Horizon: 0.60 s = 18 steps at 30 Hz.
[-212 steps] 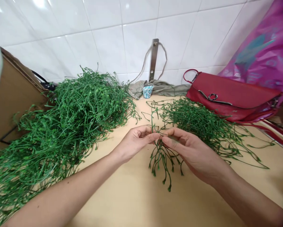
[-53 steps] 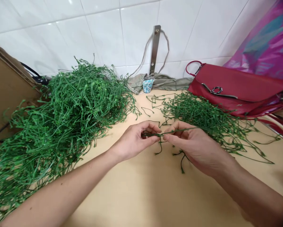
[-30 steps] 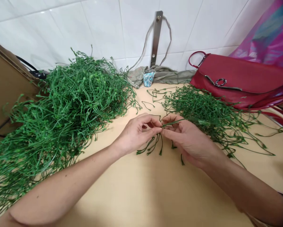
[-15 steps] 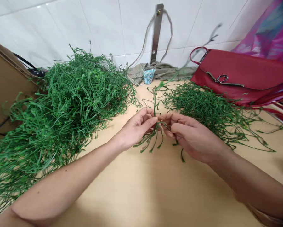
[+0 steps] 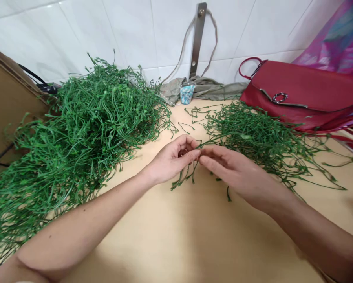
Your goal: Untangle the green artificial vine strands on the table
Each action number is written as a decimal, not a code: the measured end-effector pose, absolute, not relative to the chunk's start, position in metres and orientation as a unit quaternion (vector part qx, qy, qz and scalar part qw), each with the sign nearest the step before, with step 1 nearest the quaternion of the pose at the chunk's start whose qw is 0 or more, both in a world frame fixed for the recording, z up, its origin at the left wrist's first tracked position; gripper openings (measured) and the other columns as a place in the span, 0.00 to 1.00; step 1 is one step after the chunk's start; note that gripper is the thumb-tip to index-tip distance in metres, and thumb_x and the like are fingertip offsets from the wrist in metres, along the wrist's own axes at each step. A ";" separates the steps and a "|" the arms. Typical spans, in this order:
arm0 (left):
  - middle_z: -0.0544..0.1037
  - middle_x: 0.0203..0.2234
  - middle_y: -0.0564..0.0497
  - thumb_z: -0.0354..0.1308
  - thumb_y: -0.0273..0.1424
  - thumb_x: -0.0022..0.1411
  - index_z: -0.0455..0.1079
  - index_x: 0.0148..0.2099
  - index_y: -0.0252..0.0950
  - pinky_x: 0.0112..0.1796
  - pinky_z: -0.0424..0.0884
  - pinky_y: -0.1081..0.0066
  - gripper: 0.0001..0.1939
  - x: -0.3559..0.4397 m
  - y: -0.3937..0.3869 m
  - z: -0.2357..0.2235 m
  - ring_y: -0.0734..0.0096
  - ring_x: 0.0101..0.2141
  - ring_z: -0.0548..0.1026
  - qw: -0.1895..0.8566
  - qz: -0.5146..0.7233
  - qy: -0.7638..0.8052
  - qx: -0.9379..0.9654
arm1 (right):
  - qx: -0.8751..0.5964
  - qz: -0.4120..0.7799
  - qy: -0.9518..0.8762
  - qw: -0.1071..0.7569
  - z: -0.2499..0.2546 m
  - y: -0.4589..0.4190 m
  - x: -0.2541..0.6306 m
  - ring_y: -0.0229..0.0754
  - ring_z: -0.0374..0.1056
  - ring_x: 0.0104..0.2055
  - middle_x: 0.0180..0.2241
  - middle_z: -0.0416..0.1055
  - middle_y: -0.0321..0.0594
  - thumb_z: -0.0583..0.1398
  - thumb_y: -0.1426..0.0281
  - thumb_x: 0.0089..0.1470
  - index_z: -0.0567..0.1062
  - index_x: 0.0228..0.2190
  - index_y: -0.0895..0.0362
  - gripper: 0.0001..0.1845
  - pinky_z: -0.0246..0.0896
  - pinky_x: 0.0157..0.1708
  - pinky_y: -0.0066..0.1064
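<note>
Since the prior frame, the green plastic vine strand [image 5: 214, 141] has dropped from upright to low, running right from the hands at centre frame. I read the left hand [image 5: 172, 161] as pinching it, the right hand [image 5: 235, 173] meeting it fingertip to fingertip; whether the right grips, I cannot tell. Its sprigs [image 5: 183, 181] hang over the tan tabletop [image 5: 194, 236]. Most vine remains in the large heap [image 5: 85, 118] at left, less in the smaller heap [image 5: 253, 141] at right. Fingers hide the strand's path.

White glazed tile wall [image 5: 76, 27], steel bracket [image 5: 198, 39] bolted on, looped cord over it, pale tabletop [image 5: 194, 239] below, cardboard panel [image 5: 10, 114] at left.
</note>
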<state>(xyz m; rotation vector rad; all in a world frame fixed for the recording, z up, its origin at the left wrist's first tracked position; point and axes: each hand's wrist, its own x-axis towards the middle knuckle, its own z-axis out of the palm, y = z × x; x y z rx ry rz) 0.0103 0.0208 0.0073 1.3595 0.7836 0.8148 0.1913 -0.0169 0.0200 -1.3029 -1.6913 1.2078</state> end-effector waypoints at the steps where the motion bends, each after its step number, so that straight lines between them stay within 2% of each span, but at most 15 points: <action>1: 0.68 0.31 0.56 0.64 0.34 0.62 0.64 0.41 0.36 0.34 0.63 0.75 0.12 0.011 0.020 0.008 0.79 0.30 0.66 0.631 0.357 0.341 0.599 | -0.488 0.486 -0.639 0.343 0.018 -0.016 0.190 0.43 0.71 0.38 0.34 0.75 0.40 0.61 0.56 0.56 0.72 0.32 0.53 0.13 0.68 0.39 0.34; 5: 0.68 0.31 0.56 0.65 0.34 0.62 0.65 0.40 0.36 0.34 0.64 0.75 0.12 0.013 0.016 0.008 0.78 0.31 0.67 0.615 0.357 0.333 0.619 | -0.497 0.507 -0.612 0.349 0.013 -0.017 0.187 0.42 0.70 0.34 0.28 0.73 0.37 0.60 0.61 0.54 0.72 0.31 0.53 0.09 0.67 0.35 0.33; 9: 0.72 0.32 0.54 0.64 0.37 0.62 0.66 0.42 0.36 0.33 0.64 0.74 0.13 0.010 0.015 0.011 0.77 0.30 0.67 0.577 0.340 0.373 0.642 | -0.539 0.373 -0.681 0.327 0.013 -0.019 0.187 0.41 0.64 0.28 0.24 0.68 0.36 0.54 0.63 0.58 0.70 0.27 0.52 0.11 0.60 0.29 0.32; 12: 0.75 0.29 0.53 0.60 0.43 0.65 0.71 0.39 0.35 0.29 0.61 0.74 0.15 0.003 0.019 0.020 0.77 0.26 0.65 0.562 0.240 0.403 0.681 | -0.549 0.287 -0.730 0.288 0.016 -0.019 0.190 0.41 0.61 0.25 0.23 0.66 0.36 0.50 0.63 0.62 0.68 0.26 0.52 0.15 0.55 0.27 0.34; 15: 0.69 0.21 0.54 0.55 0.50 0.67 0.72 0.28 0.35 0.25 0.55 0.72 0.25 -0.003 0.019 0.033 0.77 0.21 0.58 0.619 0.145 0.354 0.685 | -0.503 0.332 -0.757 0.253 0.027 -0.017 0.199 0.41 0.64 0.27 0.25 0.68 0.36 0.49 0.63 0.64 0.70 0.28 0.52 0.16 0.58 0.30 0.33; 18: 0.59 0.15 0.55 0.59 0.50 0.63 0.60 0.17 0.37 0.23 0.53 0.70 0.30 -0.004 0.014 0.041 0.78 0.19 0.54 0.743 0.180 0.257 0.591 | -0.395 0.469 -0.753 0.241 0.037 -0.015 0.212 0.39 0.63 0.28 0.25 0.66 0.36 0.51 0.57 0.66 0.71 0.28 0.52 0.19 0.59 0.30 0.31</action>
